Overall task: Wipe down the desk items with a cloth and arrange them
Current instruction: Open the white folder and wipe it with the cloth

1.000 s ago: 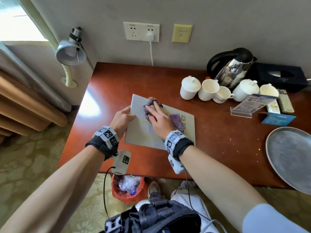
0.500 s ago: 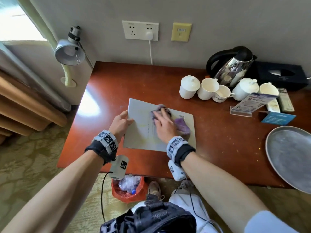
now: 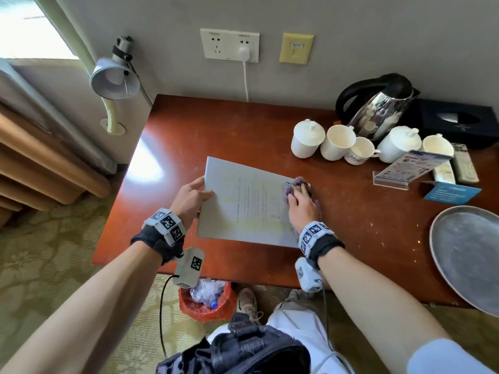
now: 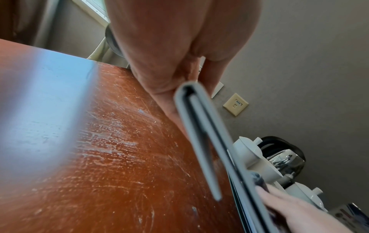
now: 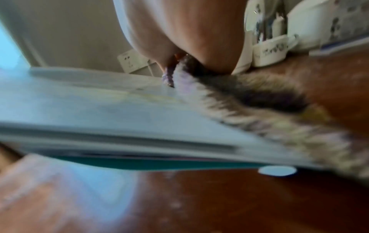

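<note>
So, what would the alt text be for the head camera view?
A person's right hand holds a purple cloth on a grey folder's right edge while the left hand grips its left edge, on a reddish desk. White cups and a kettle stand behind.

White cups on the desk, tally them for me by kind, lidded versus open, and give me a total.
Lidded cups: 2
Open cups: 3
Total: 5
</note>
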